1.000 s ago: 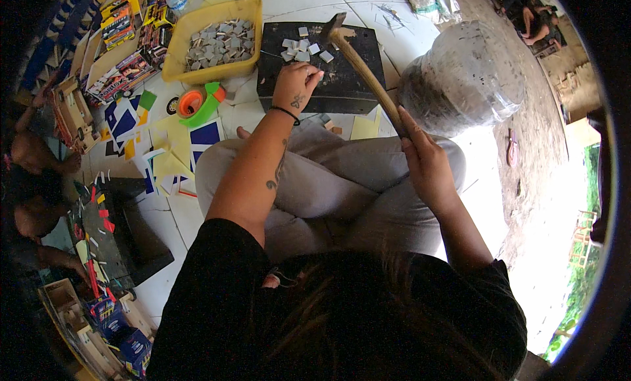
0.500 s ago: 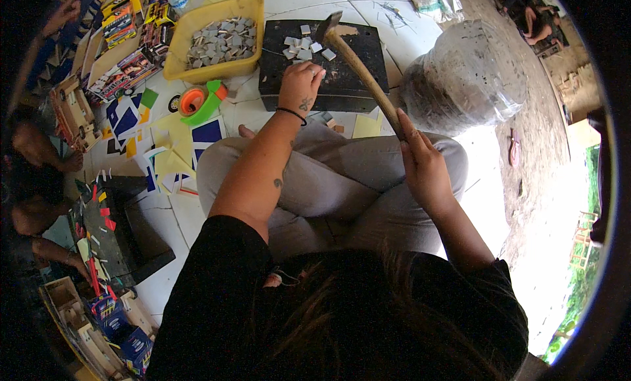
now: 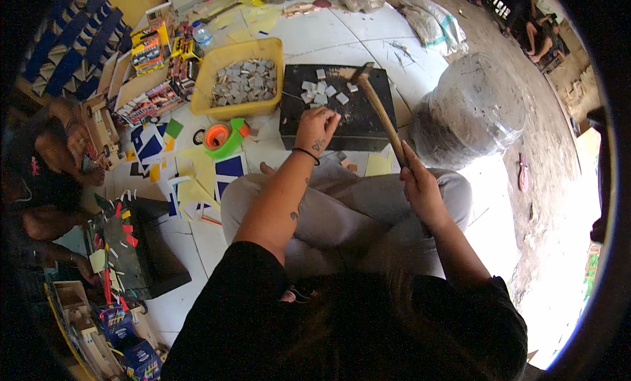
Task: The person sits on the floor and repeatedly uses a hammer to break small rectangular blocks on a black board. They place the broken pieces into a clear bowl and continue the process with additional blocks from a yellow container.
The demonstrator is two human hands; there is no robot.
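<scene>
My right hand (image 3: 422,191) grips the wooden handle of a hammer (image 3: 381,110). Its metal head is over the far right part of a black box (image 3: 299,139) in front of my crossed legs. At the box's near left edge, my left hand (image 3: 318,126) has its fingers pinched together; whatever they may hold is hidden. Just beyond those fingers, several small square pieces (image 3: 321,89) with pale grey faces lie loosely on the box top. A yellow plastic basin (image 3: 276,109), left of the box, contains many similar grey pieces.
Right of the box stands a bulky plastic-wrapped bundle (image 3: 470,111). Between basin and legs lie a green and orange tape dispenser (image 3: 225,141) and paper scraps (image 3: 197,191). On the left, another person holds a wooden toy vehicle (image 3: 102,134) beside a dark box (image 3: 158,262) scattered with coloured strips.
The whole view has shifted, so the scene sits lower and further right. The hammer head is slightly further right over the box. My left hand stays at its near edge.
</scene>
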